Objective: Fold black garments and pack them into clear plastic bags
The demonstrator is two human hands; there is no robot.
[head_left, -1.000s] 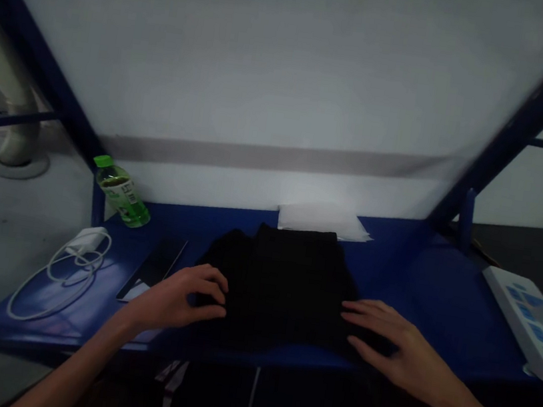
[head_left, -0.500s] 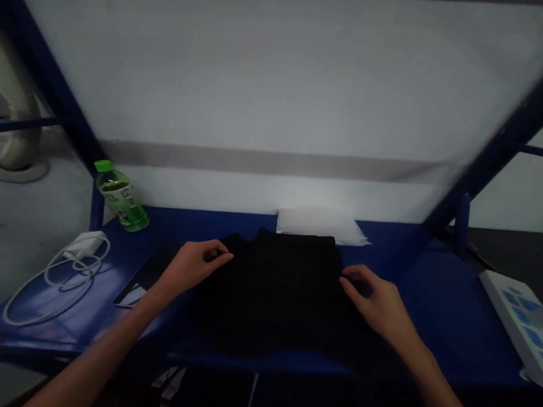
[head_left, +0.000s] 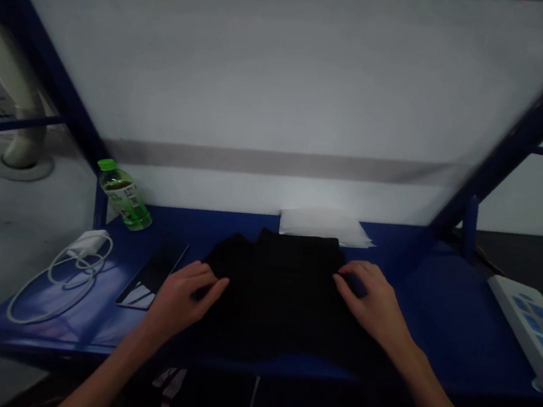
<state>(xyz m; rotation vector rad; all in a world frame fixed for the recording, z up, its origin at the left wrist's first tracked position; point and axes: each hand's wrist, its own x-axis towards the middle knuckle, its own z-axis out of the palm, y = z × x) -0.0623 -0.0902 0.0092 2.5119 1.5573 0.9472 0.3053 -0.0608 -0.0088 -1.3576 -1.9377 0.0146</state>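
Note:
A black cloth garment (head_left: 284, 293) lies on the blue table (head_left: 439, 308), its upper edge near a stack of white sheets. My left hand (head_left: 188, 293) is at the garment's left side, thumb and fingers bent toward each other over the cloth. On the right side, my right hand (head_left: 371, 302) pinches at the garment's edge with thumb and fingertips. The dark cloth hides whether a fold sits between the left fingertips.
White flat packets (head_left: 323, 226) lie behind the garment. To the left are a dark tablet (head_left: 152, 278), a green-capped bottle (head_left: 125, 196) and a white charger (head_left: 88, 243) with its looped cable. A white-and-blue tray (head_left: 536, 335) stands at the right edge.
My left hand has moved down toward me along the garment's left side, uncovering more of the tablet. My right hand has shifted slightly and stays at the right edge.

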